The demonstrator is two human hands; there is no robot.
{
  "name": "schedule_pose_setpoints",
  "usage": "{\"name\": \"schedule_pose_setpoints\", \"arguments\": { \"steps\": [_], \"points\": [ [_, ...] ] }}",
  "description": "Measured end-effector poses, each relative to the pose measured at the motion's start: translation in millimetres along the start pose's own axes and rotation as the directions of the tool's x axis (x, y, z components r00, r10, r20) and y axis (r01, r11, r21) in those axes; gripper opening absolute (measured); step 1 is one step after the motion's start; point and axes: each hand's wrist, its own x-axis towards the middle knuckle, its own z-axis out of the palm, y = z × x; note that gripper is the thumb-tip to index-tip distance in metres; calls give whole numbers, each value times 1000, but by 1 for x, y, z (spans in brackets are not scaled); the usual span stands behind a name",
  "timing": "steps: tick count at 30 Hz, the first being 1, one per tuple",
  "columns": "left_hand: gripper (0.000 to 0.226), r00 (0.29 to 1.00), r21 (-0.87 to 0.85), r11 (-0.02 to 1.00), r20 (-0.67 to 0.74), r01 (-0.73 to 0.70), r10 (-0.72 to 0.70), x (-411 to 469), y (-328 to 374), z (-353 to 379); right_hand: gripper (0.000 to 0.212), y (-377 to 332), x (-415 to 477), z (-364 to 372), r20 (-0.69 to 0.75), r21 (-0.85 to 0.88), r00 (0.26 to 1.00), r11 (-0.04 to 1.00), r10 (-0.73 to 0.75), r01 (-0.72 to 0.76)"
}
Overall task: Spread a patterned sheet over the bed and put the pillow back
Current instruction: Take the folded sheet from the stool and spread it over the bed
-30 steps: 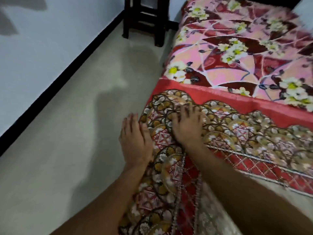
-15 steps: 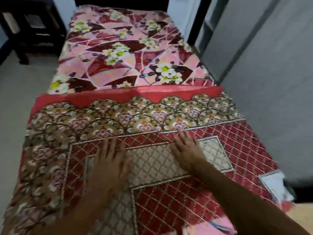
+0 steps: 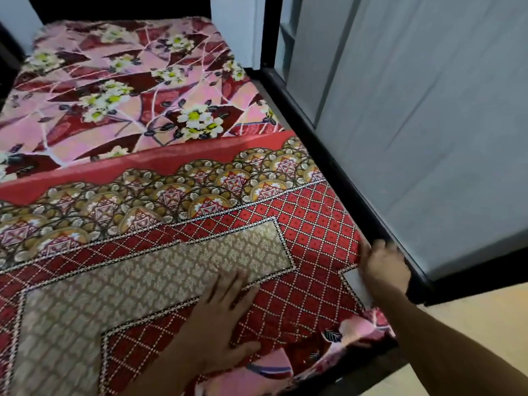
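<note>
bed (image 3: 114, 81) by wall (image 3: 428, 138), patterned sheet (image 3: 171, 252) on it, l hand (image 3: 220, 318) flat, fingers (image 3: 230, 284) spread, r hand (image 3: 383, 267) at edge, fingers unclear

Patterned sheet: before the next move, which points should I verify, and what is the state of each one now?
1. Left hand flat on the patterned sheet: ok.
2. Right hand at the sheet's edge beside the black frame: ok.
3. Right hand's grip on the fabric: cannot tell, blurred.
4. Sheet covers the whole bed: not ok; the floral cover lies bare beyond the red border.
5. Near corner covered: not ok; pink fabric shows.
6. Pillow located: cannot tell; none in view.
</note>
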Motion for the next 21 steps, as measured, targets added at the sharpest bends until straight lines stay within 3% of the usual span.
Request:
{"name": "schedule_pose_setpoints", "arguments": {
  "steps": [2,5,10,15,18,21],
  "points": [
    [102,999,-9,1000,27,-30,30,3,9,-2,52,6,-9,-4,-29,-1,992,993,-122,122],
    [103,998,-22,998,27,-55,55,0,15,-4,47,11,-13,-9,35,-35,987,987,-156,157],
    [93,982,23,982,36,-188,187,1,21,-14,42,34,4,-14,-107,-10,974,979,-201,201],
    [77,960,67,959,50,-277,274,-17,18,-6,44,55,4,7,54,-76,985,983,-166,170],
    [64,951,87,948,-28,-305,308,-30,21,6,44,37,-3,11,-52,47,991,991,-123,126],
    [35,945,109,962,-191,-249,266,-32,32,11,43,19,-3,4,-39,114,993,987,-109,113]
  ]
}}
